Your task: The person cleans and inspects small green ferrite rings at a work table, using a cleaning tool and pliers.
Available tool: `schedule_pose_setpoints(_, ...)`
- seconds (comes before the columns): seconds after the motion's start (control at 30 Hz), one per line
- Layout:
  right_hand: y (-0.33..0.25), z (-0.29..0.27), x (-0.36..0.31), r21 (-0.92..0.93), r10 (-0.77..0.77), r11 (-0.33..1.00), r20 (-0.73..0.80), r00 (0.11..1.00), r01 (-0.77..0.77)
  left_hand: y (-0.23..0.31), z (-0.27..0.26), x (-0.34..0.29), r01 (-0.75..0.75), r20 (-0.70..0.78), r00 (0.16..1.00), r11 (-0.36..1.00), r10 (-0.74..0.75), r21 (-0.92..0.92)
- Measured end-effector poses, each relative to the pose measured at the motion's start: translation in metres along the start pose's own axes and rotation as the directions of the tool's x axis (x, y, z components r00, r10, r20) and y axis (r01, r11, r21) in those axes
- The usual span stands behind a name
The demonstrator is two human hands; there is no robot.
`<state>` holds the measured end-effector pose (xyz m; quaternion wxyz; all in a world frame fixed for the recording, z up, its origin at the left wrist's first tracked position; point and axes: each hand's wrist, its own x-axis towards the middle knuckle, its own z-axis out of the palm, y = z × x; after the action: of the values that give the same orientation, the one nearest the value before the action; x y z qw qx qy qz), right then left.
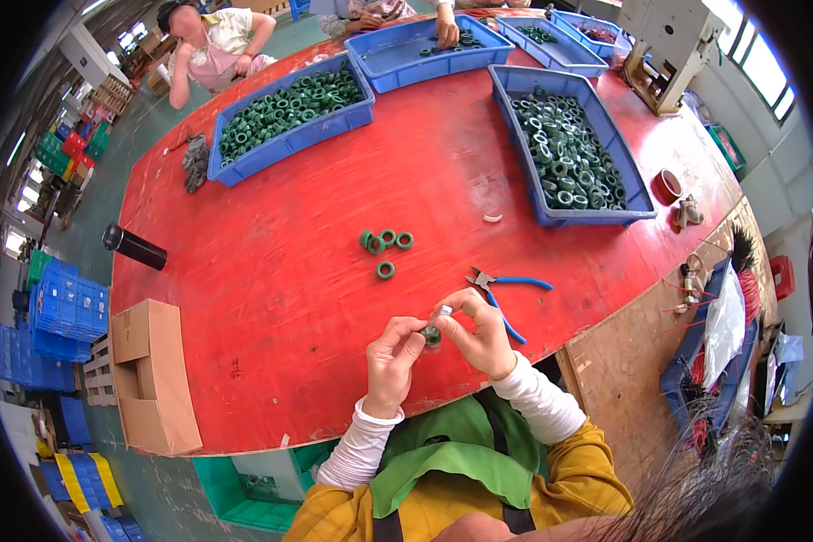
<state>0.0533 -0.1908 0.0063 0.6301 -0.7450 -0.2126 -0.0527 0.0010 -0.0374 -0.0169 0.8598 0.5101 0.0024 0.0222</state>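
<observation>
Near the front edge of the red table, both my hands are close together with their fingers pinched. My left hand [389, 365] grips a green ring [431, 337] at its fingertips. A small silvery piece [445, 311] is pinched between thumb and finger of my right hand [484, 336], just above the ring; its kind is too small to make out. Beyond my hands lies a small group of green rings [387, 238], with one ring [386, 270] apart from the rest. Diagonal cutters [506, 287] with blue handles lie beside my right hand, their handles spread.
Blue trays of green rings stand at the back left [291, 149] and right [596, 217]. A black bottle [135, 247] lies at the left, behind an open cardboard box [167, 397]. A press-like machine [664, 45] stands far right. Co-workers sit across the table [307, 235].
</observation>
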Motion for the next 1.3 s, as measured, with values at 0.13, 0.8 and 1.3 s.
schedule_pose_setpoints(0.13,0.004,0.007,-0.003,0.240,0.205,0.951,-0.007,0.979,-0.198,0.002,-0.002,0.002,0.000,0.025,1.000,1.000,0.000,0.020)
schedule_pose_setpoints(0.8,0.000,0.018,-0.022,-0.113,-0.013,0.993,-0.290,0.957,-0.020,-0.002,-0.008,-0.003,0.142,0.023,0.990,0.990,-0.142,-0.009)
schedule_pose_setpoints(1.3,0.019,0.021,-0.031,0.702,0.611,0.459,0.195,0.767,-0.544,-0.003,-0.014,-0.006,0.163,0.045,0.985,0.986,-0.164,0.024)
